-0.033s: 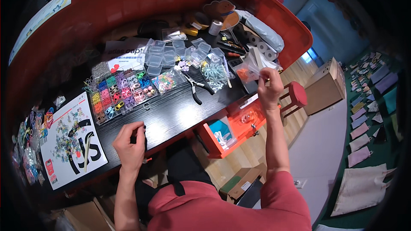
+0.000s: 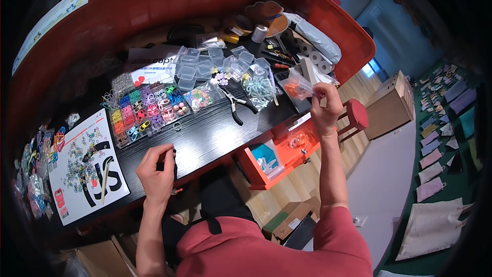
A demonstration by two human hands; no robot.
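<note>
My right hand point(image 2: 326, 107) is raised over the table's right end, fingers pinched on the edge of a small clear plastic bag point(image 2: 299, 86) with orange pieces inside. Beside the bag stands a white box point(image 2: 311, 70). My left hand point(image 2: 158, 173) hovers at the table's front edge, its fingers curled in a pinch; a tiny dark spot shows at the fingertips, too small to name. Beyond it lies a divided clear case point(image 2: 148, 113) of colourful clasps and beads. Black-handled pliers point(image 2: 236, 106) rest near a bag of pale blue clasps point(image 2: 258, 90).
A white sheet point(image 2: 77, 210) strewn with small coloured rings lies at the left. Several clear lidded boxes point(image 2: 189, 66) stand at the back. An orange drawer point(image 2: 256, 174) juts out below the table. A red stool point(image 2: 354, 115) stands at the right.
My right hand has shifted slightly right and down, and the bag of orange pieces now shows more fully in front of the white box. My left hand stays almost in place.
</note>
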